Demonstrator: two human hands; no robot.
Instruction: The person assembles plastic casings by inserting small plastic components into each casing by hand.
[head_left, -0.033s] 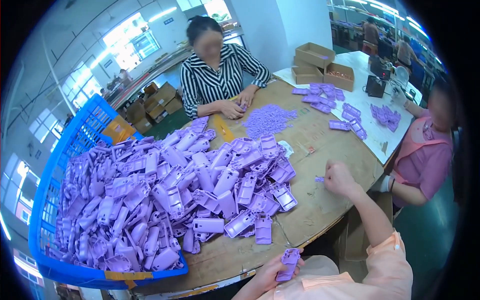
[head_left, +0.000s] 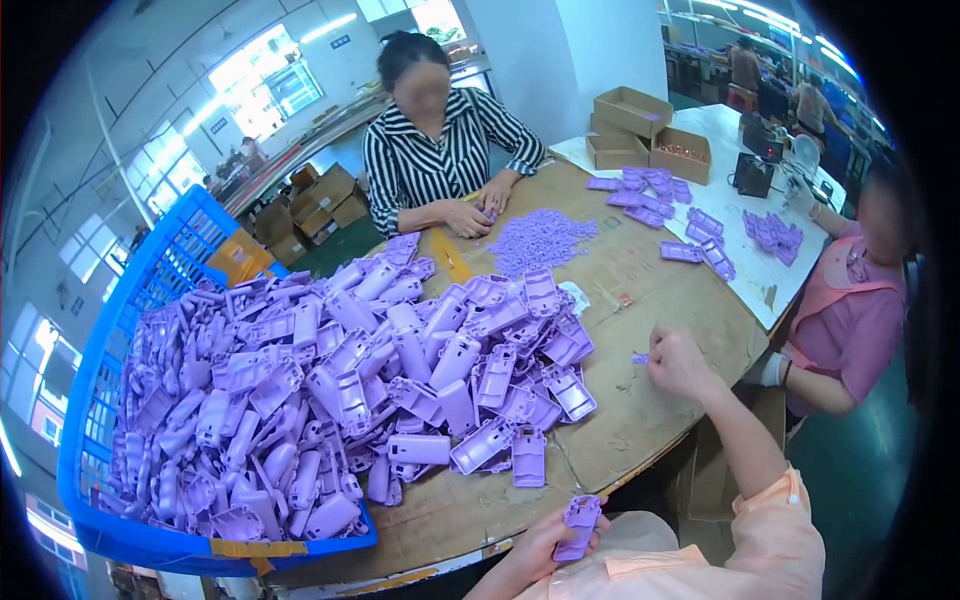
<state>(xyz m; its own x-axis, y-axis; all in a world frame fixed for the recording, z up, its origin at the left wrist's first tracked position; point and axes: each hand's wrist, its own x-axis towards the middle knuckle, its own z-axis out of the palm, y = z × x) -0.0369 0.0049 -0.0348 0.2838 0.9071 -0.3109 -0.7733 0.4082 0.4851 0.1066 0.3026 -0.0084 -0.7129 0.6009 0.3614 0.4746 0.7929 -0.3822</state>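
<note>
My left grip pinched a purple case at five o'clock; my right grip curled near four, beside small pieces, whether pinching I could not tell. A steady case seemed best.

The purple shell, oblong with openings near its upper end, is held slightly tilted in the left hand, beyond the table's near edge. Small purple pieces lie just beside the right hand.
</note>
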